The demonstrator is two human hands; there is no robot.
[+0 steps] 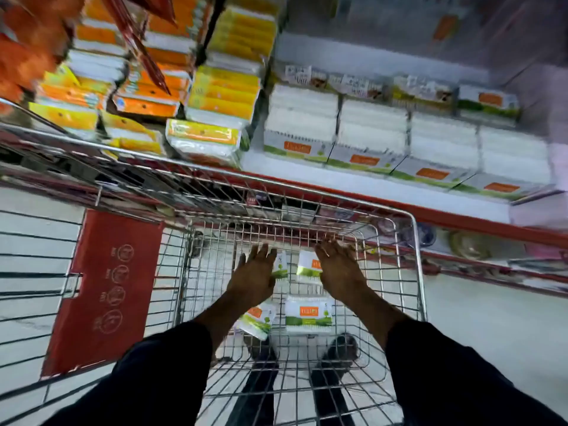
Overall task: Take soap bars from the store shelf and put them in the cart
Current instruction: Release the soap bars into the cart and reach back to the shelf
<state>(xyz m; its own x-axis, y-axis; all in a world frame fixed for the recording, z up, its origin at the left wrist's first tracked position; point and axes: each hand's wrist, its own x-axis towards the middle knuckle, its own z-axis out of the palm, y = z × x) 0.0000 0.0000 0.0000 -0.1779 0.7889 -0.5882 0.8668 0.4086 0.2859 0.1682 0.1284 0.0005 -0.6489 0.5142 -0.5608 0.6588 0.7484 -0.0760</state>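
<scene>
Over the wire cart (415,241) (white shelf (368,186) beyond), left hand (253,279) and right hand (336,269) spread flat, fingers empty.

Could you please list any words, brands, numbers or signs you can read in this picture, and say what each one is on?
No text reads clearly here.
Orange label on the white-and-green soap packs in the cart: brand lettering, blurred.
Orange labels on the shelf packs: the same design, too blurred.
Shelf price tags: printing too smeared to read.
Red panel on the cart: four round pictogram signs with small captions, illegible.
Orange and yellow packs: no legible print.
</scene>
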